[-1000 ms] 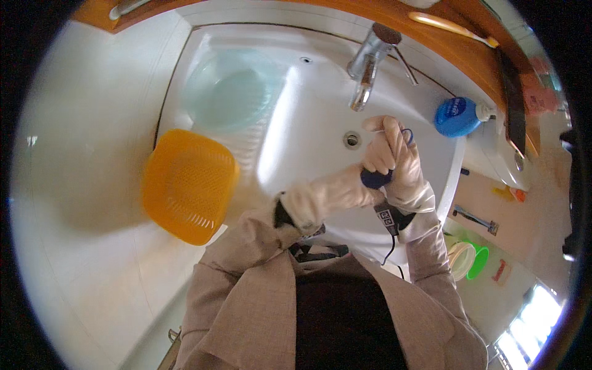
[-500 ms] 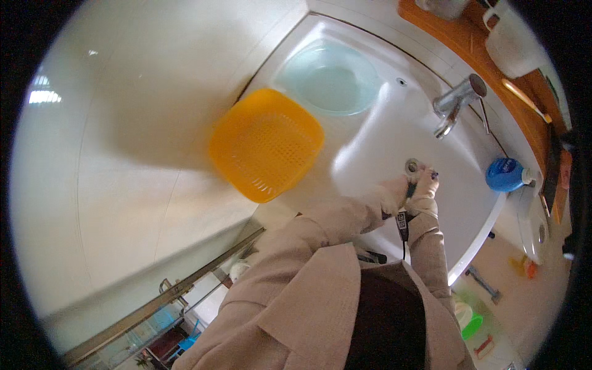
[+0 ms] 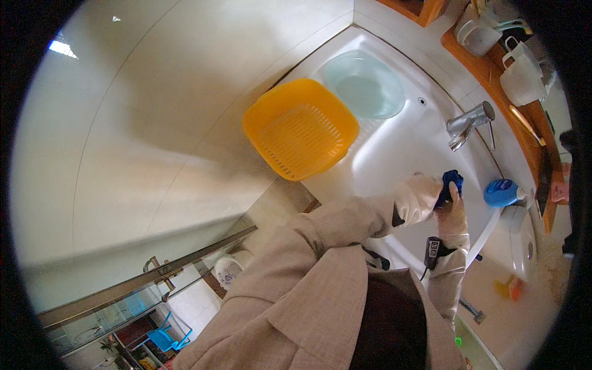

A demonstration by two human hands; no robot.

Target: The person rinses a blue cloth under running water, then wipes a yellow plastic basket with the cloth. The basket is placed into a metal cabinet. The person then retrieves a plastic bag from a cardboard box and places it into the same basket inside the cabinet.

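Note:
Both my hands meet over the white washbasin (image 3: pixel 394 148), toward its near right side. Between them is a dark blue, crumpled thing (image 3: pixel 451 187) that looks like a cloth; its exact kind I cannot make out. From the lower right, my right hand (image 3: pixel 453 216) grips it with closed fingers, one digit lying up along its face. My left hand (image 3: pixel 420 196) presses against its left side, fingers curled and partly hidden. A small black device (image 3: pixel 433 248) sits at my right wrist. The chrome faucet (image 3: pixel 470 125) stands beyond my hands.
A yellow perforated basket (image 3: pixel 299 129) sits at the basin's left, beside a pale blue water-filled bowl (image 3: pixel 362 84). On the right rim stands a blue bottle (image 3: pixel 502 193). Cups (image 3: pixel 521 77) and a toothbrush (image 3: pixel 526 124) rest on the wooden shelf (image 3: pixel 493 68). A toilet (image 3: pixel 509 243) is farther right.
My hands have moved right, from near the drain toward the basin's right side. The dark blue thing, barely visible before, now shows clearly between them. The view has shifted, too.

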